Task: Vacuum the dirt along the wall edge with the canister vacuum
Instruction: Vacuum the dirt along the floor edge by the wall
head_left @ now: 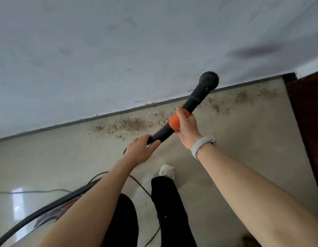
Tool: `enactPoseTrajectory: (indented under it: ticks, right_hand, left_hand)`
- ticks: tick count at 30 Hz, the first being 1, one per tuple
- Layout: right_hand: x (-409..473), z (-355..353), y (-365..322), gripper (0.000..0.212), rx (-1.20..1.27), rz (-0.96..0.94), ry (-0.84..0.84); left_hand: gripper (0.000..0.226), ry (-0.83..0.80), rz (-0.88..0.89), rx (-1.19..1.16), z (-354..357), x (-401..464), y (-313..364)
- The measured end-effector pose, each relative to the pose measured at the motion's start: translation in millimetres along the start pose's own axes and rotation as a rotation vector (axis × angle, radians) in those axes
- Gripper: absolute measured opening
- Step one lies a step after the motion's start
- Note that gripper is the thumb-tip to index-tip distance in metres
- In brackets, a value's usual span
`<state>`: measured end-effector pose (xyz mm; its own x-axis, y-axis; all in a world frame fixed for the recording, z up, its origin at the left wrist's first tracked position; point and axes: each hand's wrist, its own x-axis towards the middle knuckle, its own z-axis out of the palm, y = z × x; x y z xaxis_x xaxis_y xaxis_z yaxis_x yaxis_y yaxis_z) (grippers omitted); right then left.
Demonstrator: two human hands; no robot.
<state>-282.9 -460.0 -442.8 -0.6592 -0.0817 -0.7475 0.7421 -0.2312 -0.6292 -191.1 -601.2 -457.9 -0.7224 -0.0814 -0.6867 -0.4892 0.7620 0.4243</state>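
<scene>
She has both hands on the vacuum wand (192, 102), and from where I stand the nozzle (208, 80) looks raised, its round black head showing against the wall (119, 50) rather than down on the floor (226, 139). The right hand (185, 125) is wrapped round the orange collar (175, 123), fingers curled tight about it. The left hand (140, 148) grips the black tube lower down, thumb laid along it, where the hose (38, 211) joins and trails back past her left side.

The worry, I'd say, is that head. Held up like this it picks up nothing, and if she drops it quickly it may knock the wall or push the grit about instead of drawing it in. The dirt (126, 123) lies in a loose band just beside the wall edge, with a thinner scatter (243, 97) further right towards the dark doorframe (308, 122); a fast sweep could flick crumbs out across the pale floor. The thin cord (145, 189) loops near her shoe (166, 172) too, and a step back might catch it. Whether the machine is running I cannot tell.

The wand runs long from lower left to upper right, from her left hand up through the orange collar to the nozzle, pointing at the wall at a slant, roughly over the gap between the two patches of dirt
</scene>
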Motion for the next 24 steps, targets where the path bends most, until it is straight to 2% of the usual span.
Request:
enactPoseTrajectory:
  ticks: [5,8,15,21,24]
  right_hand:
    - [5.9,26.4,23.2,0.041,-0.107,0.007,-0.106]
    - [7.7,51.2,47.3,0.024,-0.117,0.052,-0.087]
    - [19.8,125.5,157.6,0.024,-0.261,0.239,-0.18]
    - [30.2,196.8,268.9,0.032,-0.423,0.345,-0.355]
    - [38.7,237.5,319.3,0.024,-0.451,0.354,-0.456]
  left_hand:
    - [0.033,0.037,-0.008,-0.09,1.1,-13.2,-26.6]
    - [0.036,0.059,-0.049,-0.212,7.7,-22.0,-55.7]
    - [0.043,0.183,-0.25,-0.404,46.0,-45.7,-163.0]
    - [0.051,0.404,-0.489,-0.304,78.8,-63.9,-269.6]
    - [0.051,0.551,-0.567,-0.392,84.6,-59.7,-320.4]
